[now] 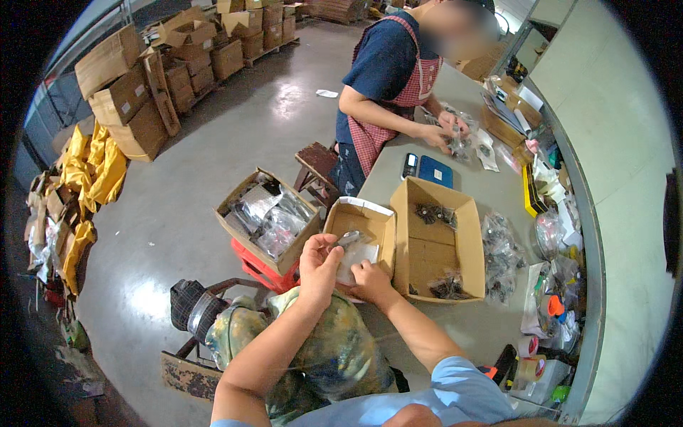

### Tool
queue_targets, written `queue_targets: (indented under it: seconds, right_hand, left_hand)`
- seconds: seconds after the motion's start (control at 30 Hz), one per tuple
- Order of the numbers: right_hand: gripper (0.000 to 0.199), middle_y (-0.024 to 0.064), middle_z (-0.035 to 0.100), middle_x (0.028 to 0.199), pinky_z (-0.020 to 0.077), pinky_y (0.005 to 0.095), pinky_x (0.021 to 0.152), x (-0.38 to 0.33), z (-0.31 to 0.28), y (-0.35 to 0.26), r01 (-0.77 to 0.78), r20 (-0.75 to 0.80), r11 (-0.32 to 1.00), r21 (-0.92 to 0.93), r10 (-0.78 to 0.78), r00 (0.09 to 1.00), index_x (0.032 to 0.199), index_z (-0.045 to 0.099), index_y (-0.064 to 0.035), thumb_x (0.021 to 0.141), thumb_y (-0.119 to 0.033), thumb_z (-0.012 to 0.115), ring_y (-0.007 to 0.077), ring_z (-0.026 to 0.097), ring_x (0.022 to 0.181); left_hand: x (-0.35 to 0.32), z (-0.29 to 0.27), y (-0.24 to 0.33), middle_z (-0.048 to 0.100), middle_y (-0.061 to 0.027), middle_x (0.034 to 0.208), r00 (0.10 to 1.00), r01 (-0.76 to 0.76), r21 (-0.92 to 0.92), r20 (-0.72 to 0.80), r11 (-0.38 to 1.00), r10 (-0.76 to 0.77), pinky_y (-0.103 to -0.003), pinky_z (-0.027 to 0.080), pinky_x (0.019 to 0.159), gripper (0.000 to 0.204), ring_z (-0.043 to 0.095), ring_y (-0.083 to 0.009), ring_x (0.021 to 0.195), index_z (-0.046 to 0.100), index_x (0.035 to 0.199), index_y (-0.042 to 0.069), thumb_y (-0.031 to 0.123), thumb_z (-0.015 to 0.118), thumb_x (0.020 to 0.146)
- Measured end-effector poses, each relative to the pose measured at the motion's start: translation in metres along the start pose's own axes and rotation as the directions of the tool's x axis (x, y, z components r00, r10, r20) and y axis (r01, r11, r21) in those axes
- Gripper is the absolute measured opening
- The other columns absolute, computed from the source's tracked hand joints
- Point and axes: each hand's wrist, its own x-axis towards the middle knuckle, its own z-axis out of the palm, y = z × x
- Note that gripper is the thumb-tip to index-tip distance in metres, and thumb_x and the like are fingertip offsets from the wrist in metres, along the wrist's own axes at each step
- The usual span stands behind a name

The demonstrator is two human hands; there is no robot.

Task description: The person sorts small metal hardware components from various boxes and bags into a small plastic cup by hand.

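A small clear plastic bag [348,260] with a whitish patch is held between my two hands, over the near end of a shallow cardboard box [380,222]. My left hand [319,269] grips the bag's left side, thumb and fingers closed around it. On the other side my right hand [371,282] pinches the bag's lower right edge. Something greyish shows at the top of the bag, too small to name. Just right stands a larger open carton [473,245] with small dark parts [448,285] in its near and far ends.
A carton of filled plastic bags [267,217] rests on a red stool [260,267] at left. Bagged dark parts [501,249] lie right of the cartons. Across the table [398,160], a co-worker [388,78] handles small bags beside a blue scale [435,172].
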Motion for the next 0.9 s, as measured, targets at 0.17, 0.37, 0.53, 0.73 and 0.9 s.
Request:
queue_targets:
  seconds: [0.17, 0.37, 0.53, 0.73, 0.9]
  right_hand:
    - [0.021, 0.0194, 0.061, 0.084, 0.0478, 0.0451, 0.069, 0.011, 0.009, 0.024, -0.030, 0.157, 0.981, 0.191, 0.000, 0.988, 0.086, 0.062, -0.0068, 0.082, -0.027, 0.058, 0.0369, 0.060, 0.081]
    - [0.015, 0.0210, 0.061, 0.084, 0.0475, 0.0402, 0.071, 0.008, -0.021, 0.004, -0.234, 0.043, 0.894, 0.383, 0.236, 0.971, 0.090, 0.059, -0.0039, 0.083, -0.017, 0.057, 0.0389, 0.059, 0.084]
    - [0.016, 0.0172, 0.064, 0.084, 0.0477, 0.0362, 0.070, 0.005, -0.015, 0.009, -0.254, -0.029, 0.836, 0.486, 0.305, 0.952, 0.090, 0.055, -0.0011, 0.080, -0.011, 0.063, 0.0296, 0.062, 0.080]
    - [0.019, 0.0104, 0.065, 0.084, 0.0481, 0.0303, 0.067, 0.005, -0.045, -0.011, -0.128, -0.141, 0.716, 0.686, 0.303, 0.943, 0.095, 0.062, 0.0009, 0.078, -0.006, 0.068, 0.0173, 0.061, 0.078]
    - [0.016, 0.0070, 0.064, 0.091, 0.0484, 0.0257, 0.073, -0.003, -0.068, -0.019, 0.090, -0.295, 0.610, 0.787, 0.244, 0.924, 0.102, 0.060, 0.0017, 0.086, 0.000, 0.059, 0.0129, 0.060, 0.082]
  left_hand:
    - [0.003, -0.001, -0.005, 0.052, 0.0013, 0.089, 0.999, -0.021, 0.030, 0.024, 0.999, 0.021, -0.021, 0.041, 0.073, 0.020, 0.050, -0.0079, 0.080, 0.051, 0.103, 0.005, 0.001, 0.058, 0.085]
    - [0.004, -0.005, -0.003, 0.053, -0.0003, 0.091, 0.997, 0.071, 0.053, 0.036, 0.996, -0.073, -0.023, 0.043, 0.076, 0.019, 0.052, -0.0098, 0.082, 0.052, 0.101, 0.004, 0.000, 0.058, 0.084]
    - [0.014, -0.010, -0.004, 0.053, -0.0003, 0.089, 0.989, 0.142, 0.045, 0.025, 0.989, -0.143, -0.024, 0.043, 0.076, 0.019, 0.053, -0.0103, 0.082, 0.052, 0.099, 0.003, -0.002, 0.059, 0.082]
    - [0.020, -0.016, -0.011, 0.059, -0.0053, 0.101, 0.980, 0.151, 0.113, 0.115, 0.982, -0.163, -0.026, 0.044, 0.081, 0.029, 0.056, -0.0130, 0.092, 0.054, 0.108, 0.000, -0.001, 0.062, 0.080]
    - [0.007, -0.003, 0.006, 0.065, -0.0166, 0.098, 0.959, -0.179, 0.682, 0.283, 0.709, -0.030, -0.030, 0.049, 0.075, 0.033, 0.064, -0.0222, 0.086, 0.060, 0.108, -0.001, 0.009, 0.065, 0.078]
